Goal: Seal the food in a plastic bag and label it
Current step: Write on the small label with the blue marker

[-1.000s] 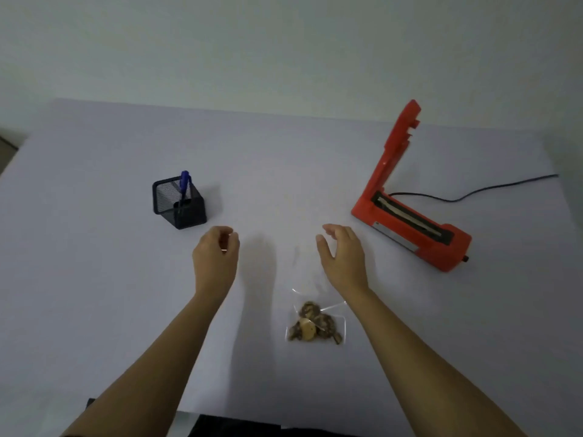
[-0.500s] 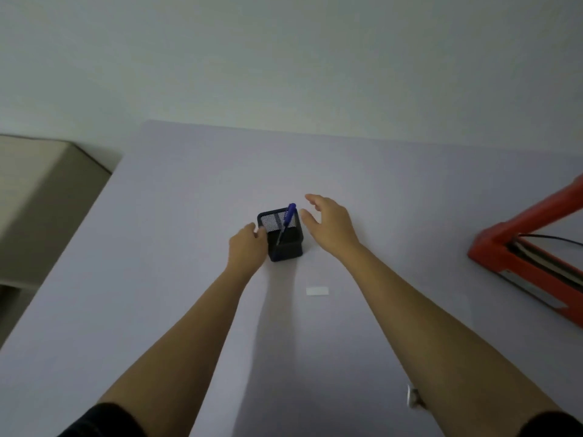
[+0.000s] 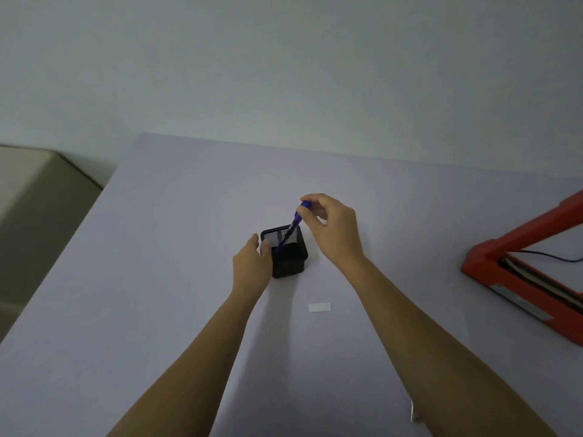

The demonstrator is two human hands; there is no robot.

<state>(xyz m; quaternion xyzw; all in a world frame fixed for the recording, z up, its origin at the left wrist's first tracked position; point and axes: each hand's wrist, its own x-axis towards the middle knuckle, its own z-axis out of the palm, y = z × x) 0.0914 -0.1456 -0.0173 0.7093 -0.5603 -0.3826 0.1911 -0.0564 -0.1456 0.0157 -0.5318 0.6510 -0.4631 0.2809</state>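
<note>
Pen (image 3: 291,228) tilted, top up-right, pinched by right hand (image 3: 334,230) fingers (image 3: 310,212), in holder (image 3: 285,253).

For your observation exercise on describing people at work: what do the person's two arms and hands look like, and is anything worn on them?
Both forearms are bare as far as the bottom edge of the picture: no sleeves in view. The left hand and right hand wear no gloves, and no rings, watch or bracelet can be seen.

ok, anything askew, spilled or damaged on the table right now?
Nothing stands out. The black mesh pen holder stands upright, steadied by the left hand; the right hand pinches the blue pen. The small white label lies flat.
</note>
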